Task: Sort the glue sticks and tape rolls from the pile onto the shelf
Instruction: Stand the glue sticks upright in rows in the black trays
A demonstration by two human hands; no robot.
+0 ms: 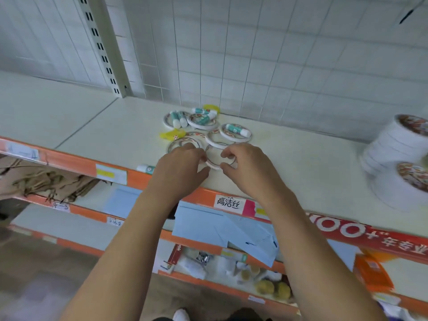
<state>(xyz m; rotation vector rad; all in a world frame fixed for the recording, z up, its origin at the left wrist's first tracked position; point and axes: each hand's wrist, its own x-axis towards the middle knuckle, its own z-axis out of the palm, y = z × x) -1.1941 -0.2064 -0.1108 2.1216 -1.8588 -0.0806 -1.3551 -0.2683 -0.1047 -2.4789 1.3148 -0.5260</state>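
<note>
Tape rolls (199, 125) and glue sticks (238, 130) lie jumbled in a pile (208, 135) towards the back of the shelf (104, 126). The left hand (183, 165) and right hand (247, 165) each have a narrow grip, pinched on one tape roll (214, 165) at the pile's near edge. The step in hand looks like lifting out a roll. Next it probably needs carrying to the stacked rolls (393, 144), well off to the right.

We count about seven thin white tape rolls (214, 165) loose in the pile. Five white-and-teal glue sticks (238, 130) show for sure, maybe a sixth. Two yellow packets (170, 135), and far right, two tall stacks of white tape rolls (391, 144).
</note>
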